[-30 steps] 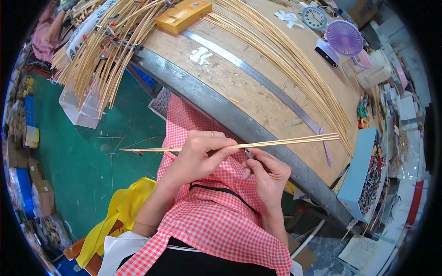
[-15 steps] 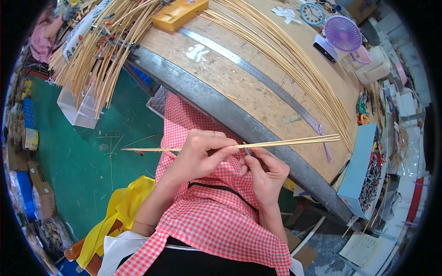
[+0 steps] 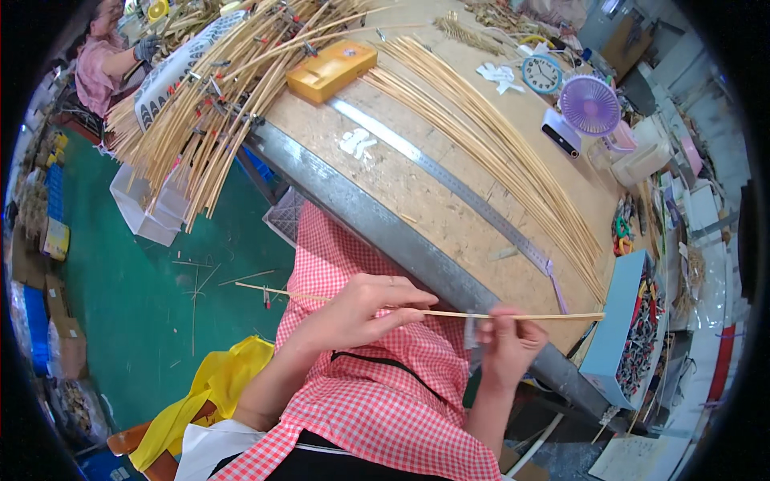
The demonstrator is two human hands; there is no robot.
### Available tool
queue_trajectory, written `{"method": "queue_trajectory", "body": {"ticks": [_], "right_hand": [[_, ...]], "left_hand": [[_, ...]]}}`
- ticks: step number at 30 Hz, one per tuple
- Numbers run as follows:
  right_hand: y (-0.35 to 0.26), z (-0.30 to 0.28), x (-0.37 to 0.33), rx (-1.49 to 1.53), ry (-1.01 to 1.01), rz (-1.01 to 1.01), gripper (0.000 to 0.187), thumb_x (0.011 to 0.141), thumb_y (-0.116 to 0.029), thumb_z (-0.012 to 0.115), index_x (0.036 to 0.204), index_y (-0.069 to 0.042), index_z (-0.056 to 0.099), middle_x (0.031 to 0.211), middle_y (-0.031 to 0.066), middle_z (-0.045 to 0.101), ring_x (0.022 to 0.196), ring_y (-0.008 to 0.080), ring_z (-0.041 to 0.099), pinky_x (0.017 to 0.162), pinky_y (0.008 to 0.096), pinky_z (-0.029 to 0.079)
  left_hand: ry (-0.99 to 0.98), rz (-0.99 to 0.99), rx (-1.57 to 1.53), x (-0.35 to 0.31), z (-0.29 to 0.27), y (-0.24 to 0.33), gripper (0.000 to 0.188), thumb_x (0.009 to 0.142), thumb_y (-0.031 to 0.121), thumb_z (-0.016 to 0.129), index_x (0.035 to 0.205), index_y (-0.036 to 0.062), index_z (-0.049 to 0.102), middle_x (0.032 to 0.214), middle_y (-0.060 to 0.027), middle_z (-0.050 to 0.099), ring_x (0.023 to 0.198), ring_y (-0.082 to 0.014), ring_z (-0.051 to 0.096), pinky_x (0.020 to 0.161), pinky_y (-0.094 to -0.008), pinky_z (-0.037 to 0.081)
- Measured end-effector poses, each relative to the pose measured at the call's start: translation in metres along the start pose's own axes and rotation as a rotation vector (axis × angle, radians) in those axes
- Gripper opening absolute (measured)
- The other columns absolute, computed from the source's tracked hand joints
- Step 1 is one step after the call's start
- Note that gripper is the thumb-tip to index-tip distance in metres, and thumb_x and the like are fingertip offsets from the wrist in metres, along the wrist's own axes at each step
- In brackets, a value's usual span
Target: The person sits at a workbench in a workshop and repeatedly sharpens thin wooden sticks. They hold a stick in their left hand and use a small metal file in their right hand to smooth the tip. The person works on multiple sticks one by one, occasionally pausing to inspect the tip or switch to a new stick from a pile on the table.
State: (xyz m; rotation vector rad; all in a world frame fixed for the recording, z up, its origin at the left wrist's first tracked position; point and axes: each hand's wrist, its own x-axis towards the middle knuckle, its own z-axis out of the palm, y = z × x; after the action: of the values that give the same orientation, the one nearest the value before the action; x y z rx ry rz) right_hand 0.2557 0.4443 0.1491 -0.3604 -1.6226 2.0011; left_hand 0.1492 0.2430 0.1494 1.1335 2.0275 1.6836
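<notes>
A thin pale bamboo stick (image 3: 553, 317) lies level across my lap, over a red-and-white checked apron (image 3: 377, 401). My left hand (image 3: 361, 309) pinches the stick near its middle, fingers curled around it. My right hand (image 3: 505, 341) grips the stick further right and presses a small grey blade (image 3: 472, 330) against it. The stick's left tip reaches out over the green floor; its right tip ends by the blue box.
A wooden workbench (image 3: 417, 188) with a metal edge carries a long steel ruler (image 3: 449, 184), a fan of bamboo strips (image 3: 497, 152), a yellow box (image 3: 330, 70), a clock (image 3: 543, 74) and a purple fan (image 3: 589, 106). A blue box (image 3: 622, 337) stands right. Another person (image 3: 108, 56) works far left.
Both hands and the stick sit lower in the picture and my right hand has slid rightward along the stick, away from my left hand. The view has shifted a little.
</notes>
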Motion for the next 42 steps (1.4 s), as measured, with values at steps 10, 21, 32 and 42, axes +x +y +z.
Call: {"method": "queue_trajectory", "body": {"ticks": [10,21,32,42], "right_hand": [[-0.057,-0.184,0.018,0.369,0.289,-0.312,0.017,0.097,-0.019,0.05,0.099,-0.002,0.054,0.071,0.0015,0.051,0.048,0.0045,0.04,0.038,0.0171,0.033],[-0.072,-0.214,0.015,0.079,0.51,-0.259,0.036,0.098,-0.022,0.049,0.124,0.003,0.048,0.089,0.0015,0.053,0.06,0.0057,0.04,0.048,0.0198,0.035],[-0.059,-0.217,0.02,-0.008,0.512,-0.233,0.031,0.097,-0.015,0.051,0.121,0.003,0.051,0.091,0.0005,0.055,0.063,0.0044,0.044,0.049,0.0189,0.036],[-0.054,-0.214,0.023,0.008,0.483,-0.227,0.024,0.096,-0.015,0.051,0.114,0.002,0.055,0.085,0.0016,0.055,0.059,0.0046,0.045,0.048,0.0195,0.036]], "left_hand": [[0.37,-0.071,0.507,-0.02,-0.079,0.002,0.026,0.079,0.003,0.064,0.105,0.001,0.065,0.093,-0.0142,0.067,0.087,-0.0282,0.063,0.078,-0.0345,0.048],[0.312,-0.016,0.534,-0.022,-0.082,0.008,0.01,0.076,0.009,0.07,0.084,0.003,0.07,0.073,-0.009,0.065,0.063,-0.0225,0.061,0.057,-0.0307,0.045],[1.069,-0.106,1.192,-0.008,-0.241,0.034,0.02,0.084,0.008,0.055,0.098,0.0073,0.069,0.078,-0.0116,0.066,0.071,-0.0293,0.063,0.065,-0.036,0.046],[1.019,-0.201,1.393,-0.017,-0.326,-0.018,0.025,0.084,0.009,0.056,0.106,0.0084,0.067,0.094,-0.017,0.066,0.088,-0.0339,0.061,0.077,-0.0425,0.046]]}}
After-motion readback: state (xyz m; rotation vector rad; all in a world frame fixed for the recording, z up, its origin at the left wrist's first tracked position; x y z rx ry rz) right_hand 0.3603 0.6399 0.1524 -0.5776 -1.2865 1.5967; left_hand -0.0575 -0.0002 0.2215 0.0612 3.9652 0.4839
